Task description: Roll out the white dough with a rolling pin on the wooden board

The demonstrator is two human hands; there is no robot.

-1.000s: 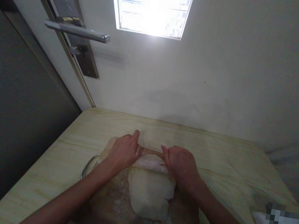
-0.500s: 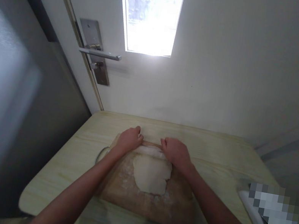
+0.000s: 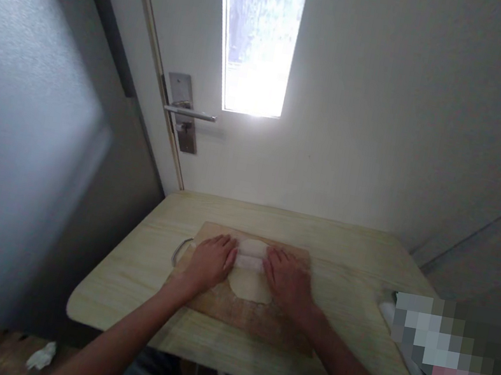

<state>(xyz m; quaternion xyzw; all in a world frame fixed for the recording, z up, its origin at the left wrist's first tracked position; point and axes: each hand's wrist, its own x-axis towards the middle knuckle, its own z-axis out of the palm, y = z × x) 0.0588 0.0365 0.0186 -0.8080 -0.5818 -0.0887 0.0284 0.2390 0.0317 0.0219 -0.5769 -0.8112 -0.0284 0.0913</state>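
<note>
A floured rolling pin lies across a flat, pale sheet of dough, with dough showing on both its far and near sides. My left hand is over the pin's left end, fingers pointing forward and bent down over it. On the right end rests my right hand, slightly blurred, its fingers over the pin in the same way. Both hands hide the ends of the pin. Beneath the dough is a wooden cutting board, dusted with flour and fitted with a metal handle on its left.
The board lies on a light wooden table against a white door with a lever handle. A grey panel stands at the left. A partly pixelated flat item lies on the table's right side.
The rolling pin has come back toward me from the board's far edge onto the dough. My fingers, curled tight before, now stretch further forward over it. The camera view has shifted.
</note>
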